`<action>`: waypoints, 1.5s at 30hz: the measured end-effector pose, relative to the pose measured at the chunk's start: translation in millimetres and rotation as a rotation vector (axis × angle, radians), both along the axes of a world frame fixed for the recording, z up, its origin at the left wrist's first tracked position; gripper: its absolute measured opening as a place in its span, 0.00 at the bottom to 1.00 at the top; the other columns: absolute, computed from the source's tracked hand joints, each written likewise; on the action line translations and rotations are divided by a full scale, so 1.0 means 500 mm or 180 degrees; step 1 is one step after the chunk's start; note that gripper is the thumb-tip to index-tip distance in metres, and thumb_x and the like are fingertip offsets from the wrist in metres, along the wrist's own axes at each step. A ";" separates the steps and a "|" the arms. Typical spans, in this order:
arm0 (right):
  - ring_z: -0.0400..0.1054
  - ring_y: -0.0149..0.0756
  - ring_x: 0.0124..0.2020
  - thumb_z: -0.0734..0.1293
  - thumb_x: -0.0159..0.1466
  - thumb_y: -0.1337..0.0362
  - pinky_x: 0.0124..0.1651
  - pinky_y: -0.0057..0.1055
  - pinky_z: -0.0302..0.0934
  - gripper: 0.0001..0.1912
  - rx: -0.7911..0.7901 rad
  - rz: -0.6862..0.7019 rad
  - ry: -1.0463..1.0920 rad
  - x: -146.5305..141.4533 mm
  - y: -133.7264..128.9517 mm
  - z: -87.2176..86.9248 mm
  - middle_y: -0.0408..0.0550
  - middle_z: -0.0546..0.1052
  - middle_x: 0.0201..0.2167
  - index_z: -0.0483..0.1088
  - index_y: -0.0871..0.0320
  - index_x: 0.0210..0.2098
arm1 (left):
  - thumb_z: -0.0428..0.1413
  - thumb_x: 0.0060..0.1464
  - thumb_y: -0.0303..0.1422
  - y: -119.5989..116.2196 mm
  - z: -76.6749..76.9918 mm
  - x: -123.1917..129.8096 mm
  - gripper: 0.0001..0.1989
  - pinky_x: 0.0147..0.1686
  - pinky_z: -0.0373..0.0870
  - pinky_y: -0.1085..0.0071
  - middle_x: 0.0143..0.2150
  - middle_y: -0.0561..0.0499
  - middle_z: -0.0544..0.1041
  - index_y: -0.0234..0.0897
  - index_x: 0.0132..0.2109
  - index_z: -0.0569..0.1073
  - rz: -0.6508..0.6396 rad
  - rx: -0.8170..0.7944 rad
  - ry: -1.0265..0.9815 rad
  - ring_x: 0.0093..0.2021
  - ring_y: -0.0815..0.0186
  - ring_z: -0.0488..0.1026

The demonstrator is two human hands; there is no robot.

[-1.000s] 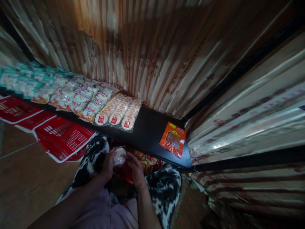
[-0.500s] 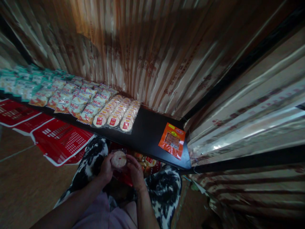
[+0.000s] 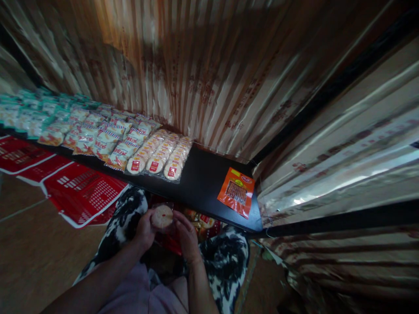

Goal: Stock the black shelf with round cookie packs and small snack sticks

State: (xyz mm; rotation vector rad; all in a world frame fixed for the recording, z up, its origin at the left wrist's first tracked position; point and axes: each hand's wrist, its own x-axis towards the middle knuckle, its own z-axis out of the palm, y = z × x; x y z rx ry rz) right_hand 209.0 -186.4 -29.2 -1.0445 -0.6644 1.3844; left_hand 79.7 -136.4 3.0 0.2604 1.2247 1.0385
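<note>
Between my two hands, above my lap, is a round pale rice cracker (image 3: 162, 217) in a clear wrapper with a small red mark on it. My left hand (image 3: 145, 229) grips its left edge. The fingers of my right hand (image 3: 186, 230) are closed on the wrapper's right side. Just beyond my hands runs a black shelf (image 3: 202, 174). On it stand three rows of wrapped rice crackers (image 3: 155, 165) with red labels. Below the shelf edge, by my right hand, an open red bag (image 3: 212, 231) holds more packets, partly hidden.
White snack packets (image 3: 109, 141) and green-and-white packets (image 3: 32, 115) line the shelf's left part. An orange packet (image 3: 236, 192) lies near its right end. Red printed sheets (image 3: 81, 187) hang at the front left. Behind rises a pleated curtain (image 3: 196, 65) with dark frame bars.
Both hands stay in nearly the same place on the wrapped rice cracker. Its face has tilted slightly, and the red mark shows more plainly. Nothing on the shelf has moved.
</note>
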 end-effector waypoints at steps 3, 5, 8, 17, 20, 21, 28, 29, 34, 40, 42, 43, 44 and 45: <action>0.65 0.40 0.50 0.68 0.54 0.57 0.54 0.38 0.56 0.16 0.0041 0.0055 0.0015 0.003 -0.002 0.004 0.49 0.73 0.48 0.74 0.54 0.41 | 0.51 0.46 0.30 0.004 0.001 0.000 0.09 0.28 0.71 0.69 0.25 0.49 0.76 0.31 0.33 0.73 0.0044 -0.0069 -0.0097 0.26 0.63 0.74; 0.65 0.41 0.50 0.68 0.54 0.56 0.54 0.39 0.57 0.17 0.0010 0.0088 0.0064 0.004 -0.003 0.006 0.50 0.73 0.47 0.74 0.54 0.42 | 0.52 0.46 0.31 0.005 0.006 0.003 0.10 0.29 0.71 0.69 0.26 0.50 0.76 0.31 0.35 0.72 0.0080 0.0058 -0.0158 0.28 0.64 0.74; 0.66 0.42 0.49 0.68 0.54 0.55 0.53 0.40 0.58 0.20 -0.0060 0.0126 0.0058 0.005 -0.006 0.009 0.50 0.74 0.46 0.72 0.55 0.44 | 0.54 0.45 0.34 0.003 0.017 0.007 0.14 0.34 0.71 0.69 0.31 0.50 0.78 0.32 0.40 0.71 0.0004 0.0254 -0.0239 0.33 0.62 0.75; 0.65 0.43 0.50 0.66 0.56 0.50 0.53 0.38 0.57 0.23 -0.0005 0.0373 -0.0333 0.008 -0.006 0.041 0.49 0.73 0.48 0.70 0.55 0.47 | 0.55 0.46 0.42 -0.010 0.039 0.013 0.22 0.54 0.60 0.65 0.51 0.48 0.72 0.38 0.48 0.70 -0.0869 0.1054 0.0636 0.54 0.58 0.66; 0.65 0.43 0.50 0.63 0.57 0.47 0.52 0.37 0.58 0.26 0.0113 0.0490 -0.0593 0.008 -0.006 0.051 0.49 0.74 0.47 0.68 0.56 0.50 | 0.55 0.47 0.41 -0.016 0.056 0.016 0.23 0.57 0.56 0.63 0.54 0.48 0.70 0.39 0.50 0.69 -0.1118 0.1061 0.0927 0.57 0.58 0.62; 0.65 0.43 0.50 0.62 0.57 0.47 0.52 0.37 0.59 0.28 0.0165 0.0519 -0.0693 0.008 -0.006 0.054 0.49 0.74 0.47 0.67 0.56 0.51 | 0.55 0.47 0.41 -0.018 0.060 0.017 0.23 0.58 0.55 0.63 0.55 0.48 0.69 0.39 0.51 0.68 -0.1199 0.1068 0.0994 0.58 0.58 0.61; 0.61 0.43 0.55 0.65 0.57 0.51 0.56 0.38 0.56 0.29 0.0301 0.0535 -0.1030 0.006 -0.006 0.056 0.47 0.68 0.54 0.61 0.53 0.56 | 0.50 0.52 0.40 -0.025 0.042 0.023 0.22 0.59 0.52 0.63 0.58 0.46 0.66 0.38 0.53 0.67 -0.1511 0.1301 0.1298 0.59 0.59 0.60; 0.62 0.43 0.54 0.65 0.57 0.52 0.56 0.38 0.56 0.29 0.0296 0.0515 -0.1063 0.005 -0.006 0.053 0.47 0.69 0.54 0.61 0.53 0.56 | 0.50 0.52 0.40 -0.024 0.037 0.023 0.22 0.59 0.52 0.62 0.58 0.45 0.66 0.38 0.53 0.67 -0.1505 0.1316 0.1339 0.59 0.59 0.60; 0.63 0.43 0.53 0.62 0.59 0.52 0.56 0.39 0.56 0.25 0.0240 0.0338 -0.1000 0.004 -0.002 0.044 0.48 0.70 0.52 0.64 0.54 0.54 | 0.52 0.47 0.37 -0.013 0.008 0.024 0.22 0.57 0.56 0.60 0.55 0.44 0.69 0.36 0.51 0.68 -0.1441 0.1484 0.1472 0.56 0.58 0.63; 0.64 0.42 0.53 0.62 0.59 0.52 0.55 0.36 0.57 0.23 0.0065 0.0267 -0.0569 0.006 -0.004 0.051 0.47 0.72 0.50 0.67 0.55 0.51 | 0.52 0.42 0.31 -0.003 -0.036 0.025 0.23 0.57 0.57 0.59 0.52 0.43 0.71 0.35 0.49 0.69 -0.1279 0.1770 0.1779 0.53 0.58 0.66; 0.65 0.41 0.51 0.63 0.59 0.52 0.54 0.36 0.59 0.22 -0.0107 0.0106 -0.0351 0.005 -0.006 0.047 0.48 0.73 0.49 0.68 0.57 0.49 | 0.52 0.42 0.30 -0.002 -0.045 0.024 0.23 0.56 0.59 0.58 0.51 0.43 0.71 0.35 0.49 0.68 -0.1237 0.1746 0.1844 0.53 0.58 0.67; 0.66 0.41 0.51 0.63 0.59 0.52 0.53 0.36 0.60 0.22 -0.0187 -0.0008 -0.0250 0.004 -0.006 0.043 0.48 0.74 0.48 0.69 0.57 0.49 | 0.52 0.42 0.30 -0.002 -0.048 0.024 0.23 0.55 0.60 0.58 0.51 0.43 0.71 0.35 0.50 0.68 -0.1212 0.1715 0.1838 0.52 0.58 0.68; 0.66 0.41 0.50 0.63 0.58 0.52 0.52 0.36 0.60 0.22 -0.0247 -0.0113 -0.0160 0.003 -0.006 0.038 0.49 0.74 0.47 0.69 0.57 0.48 | 0.53 0.43 0.30 -0.003 -0.050 0.024 0.23 0.53 0.62 0.59 0.51 0.42 0.71 0.34 0.50 0.67 -0.1189 0.1677 0.1802 0.51 0.59 0.68; 0.67 0.41 0.49 0.64 0.58 0.52 0.52 0.36 0.61 0.22 -0.0291 -0.0189 -0.0081 0.002 -0.005 0.032 0.49 0.75 0.46 0.70 0.57 0.47 | 0.53 0.43 0.31 -0.003 -0.051 0.024 0.23 0.52 0.64 0.59 0.51 0.42 0.71 0.34 0.50 0.66 -0.1176 0.1639 0.1738 0.50 0.59 0.69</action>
